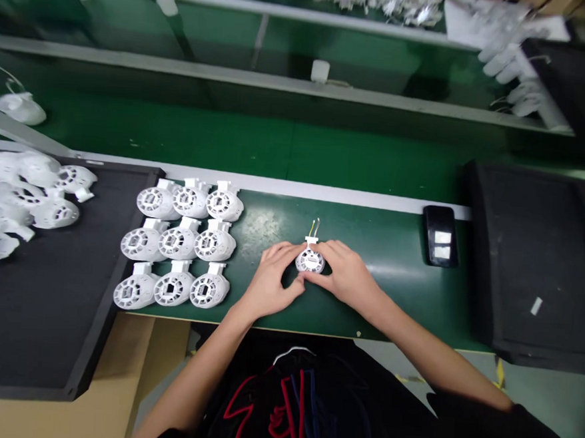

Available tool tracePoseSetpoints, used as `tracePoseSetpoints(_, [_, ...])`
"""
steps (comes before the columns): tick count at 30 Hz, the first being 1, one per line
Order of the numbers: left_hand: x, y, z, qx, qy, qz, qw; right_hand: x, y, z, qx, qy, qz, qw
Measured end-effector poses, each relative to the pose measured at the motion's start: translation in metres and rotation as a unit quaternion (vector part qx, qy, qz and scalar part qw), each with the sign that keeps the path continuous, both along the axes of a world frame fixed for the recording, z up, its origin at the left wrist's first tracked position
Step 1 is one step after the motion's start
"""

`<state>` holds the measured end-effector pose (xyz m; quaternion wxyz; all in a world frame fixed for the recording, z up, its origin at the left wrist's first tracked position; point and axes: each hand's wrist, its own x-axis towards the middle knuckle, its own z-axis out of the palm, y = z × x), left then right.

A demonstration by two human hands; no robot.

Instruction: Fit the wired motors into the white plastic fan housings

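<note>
Between my two hands is a white round plastic housing (310,261) with a ring of slots, and thin wires stick up from its top. My left hand (274,281) grips its left side, thumb at the lower edge and fingers at the upper edge. On the other side my right hand (345,275) holds it the same way, with the thumb underneath and the fingers near the top connector. Left of my hands, several similar white housings (212,243) stand in neat rows on the green bench (273,211).
A black tray (56,309) on the left carries more white housings (55,212) in a loose pile. At the right lie a black phone-like device (440,236) and a black tray (543,276). Metal rails (222,77) cross behind the bench, with a small white block (320,71) on one.
</note>
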<state>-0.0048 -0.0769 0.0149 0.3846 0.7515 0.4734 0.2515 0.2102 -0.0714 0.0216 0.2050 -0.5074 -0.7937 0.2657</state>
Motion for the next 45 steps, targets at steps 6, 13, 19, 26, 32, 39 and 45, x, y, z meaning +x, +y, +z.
tracePoseSetpoints(6, [-0.002, 0.02, 0.022, -0.204, -0.164, 0.034, 0.965, -0.005, -0.009, 0.01, 0.069, 0.096, 0.01, 0.993])
tracePoseSetpoints(13, [0.002, 0.045, 0.039, -0.182, -0.232, 0.02, 0.955, -0.012, 0.005, 0.017, -0.06, 0.293, -0.06, 0.952])
tracePoseSetpoints(19, [0.017, 0.093, 0.074, -0.164, -0.244, -0.065, 0.954, -0.005, 0.052, 0.029, -0.065, 0.404, -0.087, 0.908])
tracePoseSetpoints(26, [0.007, 0.201, 0.073, 0.061, 0.059, -0.029, 0.996, -0.015, 0.16, 0.022, 0.07, 0.229, -0.079, 0.968])
tracePoseSetpoints(32, [-0.03, 0.296, 0.061, 0.18, 0.243, 0.058, 0.951, -0.02, 0.331, 0.059, 0.137, 0.043, -0.152, 0.978])
tracePoseSetpoints(39, [-0.044, 0.295, 0.072, 0.27, 0.327, 0.027, 0.905, -0.008, 0.397, 0.121, 0.126, -0.118, -0.145, 0.974])
tracePoseSetpoints(45, [-0.036, 0.14, 0.087, 0.326, 0.218, -0.07, 0.917, 0.02, 0.316, 0.113, 0.02, -0.179, 0.013, 0.983])
